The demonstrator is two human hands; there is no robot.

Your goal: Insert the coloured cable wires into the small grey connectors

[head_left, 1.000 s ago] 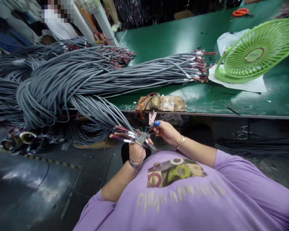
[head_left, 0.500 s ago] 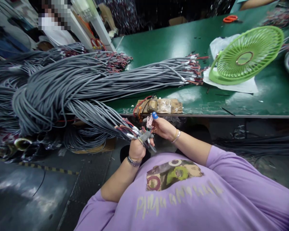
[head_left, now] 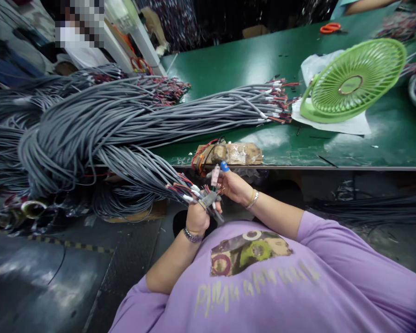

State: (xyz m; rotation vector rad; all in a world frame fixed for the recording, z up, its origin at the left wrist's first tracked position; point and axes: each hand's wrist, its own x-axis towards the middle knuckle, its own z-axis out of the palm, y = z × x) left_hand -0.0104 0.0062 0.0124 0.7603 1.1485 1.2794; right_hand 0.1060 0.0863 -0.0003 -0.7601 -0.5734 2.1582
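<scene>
My left hand (head_left: 197,216) is closed around grey cables (head_left: 208,200), whose stripped ends fan out into thin coloured wires (head_left: 213,189). My right hand (head_left: 236,186) is close beside these wires, fingers bent toward their tips. Its thumb wears a blue covering (head_left: 224,166). Next to the thumb is a pale pinkish piece (head_left: 215,175); whether it is a wrapped finger or a held part I cannot tell. What the right fingertips grip is hidden. Behind the left hand, more cable ends with white sleeves (head_left: 190,193) hang over the table edge.
A thick bundle of grey cables (head_left: 125,115) covers the left of the green table (head_left: 229,58). A taped wooden block (head_left: 242,153) lies at the front edge. To the right are a green fan (head_left: 353,85) and orange-handled scissors (head_left: 330,28). A co-worker's arm (head_left: 369,6) shows at the far edge.
The pale piece by my right thumb has turned slightly and shows more of its side. My right fingers have shifted a little at the wires. My left hand keeps its hold.
</scene>
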